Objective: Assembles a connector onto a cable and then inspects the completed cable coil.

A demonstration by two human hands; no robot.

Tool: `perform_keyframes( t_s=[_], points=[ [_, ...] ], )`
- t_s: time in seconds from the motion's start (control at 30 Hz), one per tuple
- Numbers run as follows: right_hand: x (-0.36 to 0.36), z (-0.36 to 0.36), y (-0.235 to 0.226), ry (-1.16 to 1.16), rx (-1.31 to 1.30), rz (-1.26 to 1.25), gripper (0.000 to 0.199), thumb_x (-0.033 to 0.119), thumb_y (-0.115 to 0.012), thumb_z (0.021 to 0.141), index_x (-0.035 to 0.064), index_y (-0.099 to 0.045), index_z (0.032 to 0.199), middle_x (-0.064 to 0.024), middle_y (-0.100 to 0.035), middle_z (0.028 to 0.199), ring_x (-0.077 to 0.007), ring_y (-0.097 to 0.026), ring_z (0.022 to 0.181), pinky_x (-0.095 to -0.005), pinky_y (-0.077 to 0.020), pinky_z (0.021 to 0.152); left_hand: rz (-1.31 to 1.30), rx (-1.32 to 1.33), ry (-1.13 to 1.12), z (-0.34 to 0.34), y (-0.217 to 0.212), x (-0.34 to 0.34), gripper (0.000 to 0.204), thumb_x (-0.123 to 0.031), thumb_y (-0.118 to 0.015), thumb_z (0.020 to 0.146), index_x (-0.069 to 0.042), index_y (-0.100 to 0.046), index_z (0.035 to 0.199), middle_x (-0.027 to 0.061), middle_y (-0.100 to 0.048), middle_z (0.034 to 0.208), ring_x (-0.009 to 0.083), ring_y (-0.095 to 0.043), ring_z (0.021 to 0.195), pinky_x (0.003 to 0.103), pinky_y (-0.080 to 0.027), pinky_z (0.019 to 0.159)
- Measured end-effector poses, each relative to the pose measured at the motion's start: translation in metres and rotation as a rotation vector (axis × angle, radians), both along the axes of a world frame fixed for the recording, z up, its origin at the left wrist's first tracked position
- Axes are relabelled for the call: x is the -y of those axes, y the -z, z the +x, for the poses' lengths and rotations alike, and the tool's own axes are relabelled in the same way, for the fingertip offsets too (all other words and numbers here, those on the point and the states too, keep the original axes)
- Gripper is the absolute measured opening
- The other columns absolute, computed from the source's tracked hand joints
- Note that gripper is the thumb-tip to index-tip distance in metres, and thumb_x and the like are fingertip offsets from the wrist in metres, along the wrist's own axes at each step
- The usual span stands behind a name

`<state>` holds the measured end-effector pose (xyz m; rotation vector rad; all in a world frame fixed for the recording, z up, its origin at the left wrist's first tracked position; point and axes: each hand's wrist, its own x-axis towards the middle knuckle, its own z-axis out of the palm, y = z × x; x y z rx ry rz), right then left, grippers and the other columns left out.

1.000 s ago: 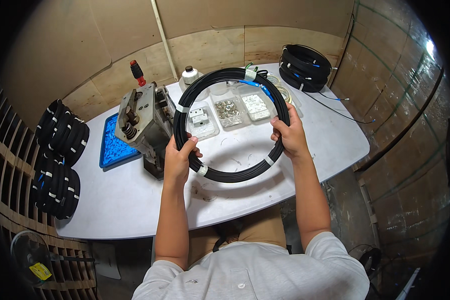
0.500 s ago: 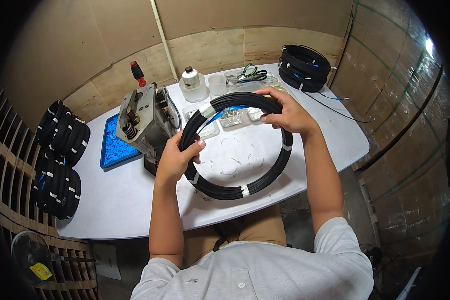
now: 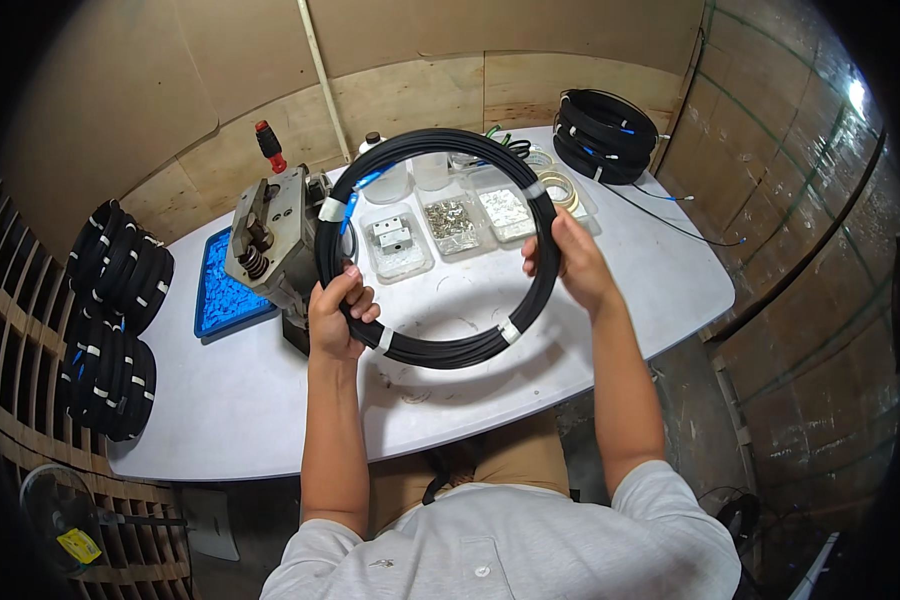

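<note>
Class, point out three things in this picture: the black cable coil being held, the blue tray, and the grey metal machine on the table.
black cable coil [image 3: 448, 352]: head view, lower arc.
blue tray [image 3: 222, 290]: head view, middle of tray.
grey metal machine [image 3: 270, 235]: head view, top face.

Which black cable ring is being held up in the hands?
The single cable coil with white tape bands, gripped by the left hand and right hand. The stacked coils lie on the table.

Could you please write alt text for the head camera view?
A person's left hand and right hand hold a taped black cable coil above a white table, beside a metal machine and small parts trays.
</note>
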<state>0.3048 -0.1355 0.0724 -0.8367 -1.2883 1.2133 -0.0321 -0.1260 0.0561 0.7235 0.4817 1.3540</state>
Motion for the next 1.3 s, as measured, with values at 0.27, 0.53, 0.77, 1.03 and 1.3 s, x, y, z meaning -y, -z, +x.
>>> perform_keyframes(
  t_s=[0.27, 0.53, 0.77, 1.03, 1.3],
  points=[
    [0.012, -0.044, 0.000, 0.139, -0.325, -0.065, 0.026, 0.032, -0.047, 0.105, 0.0116, -0.045, 0.122, -0.0006, -0.045, 0.073, -0.0097, -0.045, 0.054, -0.0269, -0.0442, 0.051, -0.079, 0.027, -0.011, 0.001, 0.010, -0.004, 0.007, -0.014, -0.063, 0.090, -0.010, -0.057, 0.088, -0.0053, -0.039, 0.061, 0.0060, -0.036, 0.049, 0.023, -0.034, 0.045],
    [0.012, -0.049, -0.003, 0.180, -0.377, -0.070, 0.031, 0.031, -0.054, 0.103, 0.0079, -0.047, 0.122, 0.0004, -0.043, 0.070, -0.0078, -0.043, 0.050, -0.0253, -0.0421, 0.047, -0.080, 0.002, -0.043, -0.001, 0.005, -0.002, 0.006, -0.013, -0.063, 0.090, -0.009, -0.058, 0.089, -0.0047, -0.040, 0.061, 0.0063, -0.038, 0.049, 0.024, -0.034, 0.045],
    [0.013, -0.048, -0.001, 0.186, -0.354, -0.064, 0.026, 0.033, -0.051, 0.104, 0.0109, -0.048, 0.118, 0.0006, -0.045, 0.070, -0.0081, -0.044, 0.052, -0.0250, -0.0419, 0.048, -0.094, -0.021, -0.057, 0.001, 0.002, -0.001, 0.008, -0.014, -0.064, 0.090, -0.009, -0.058, 0.087, -0.0046, -0.041, 0.062, 0.0065, -0.037, 0.049, 0.024, -0.034, 0.045],
    [0.015, -0.048, -0.004, 0.203, -0.348, -0.078, 0.022, 0.031, -0.051, 0.104, 0.0108, -0.048, 0.113, 0.0005, -0.046, 0.070, -0.0081, -0.044, 0.051, -0.0249, -0.0417, 0.047, -0.117, -0.040, -0.061, 0.004, 0.002, -0.001, 0.012, -0.016, -0.064, 0.089, -0.010, -0.056, 0.083, -0.0040, -0.040, 0.062, 0.0066, -0.038, 0.049, 0.024, -0.034, 0.046],
    [0.015, -0.047, -0.001, 0.199, -0.377, -0.100, 0.021, 0.030, -0.050, 0.104, 0.0107, -0.048, 0.111, 0.0001, -0.046, 0.070, -0.0082, -0.044, 0.050, -0.0251, -0.0419, 0.047, -0.109, -0.076, -0.073, 0.006, 0.001, 0.001, 0.013, -0.016, -0.064, 0.090, -0.010, -0.055, 0.082, -0.0041, -0.040, 0.062, 0.0066, -0.039, 0.050, 0.024, -0.036, 0.047]
  ],
)
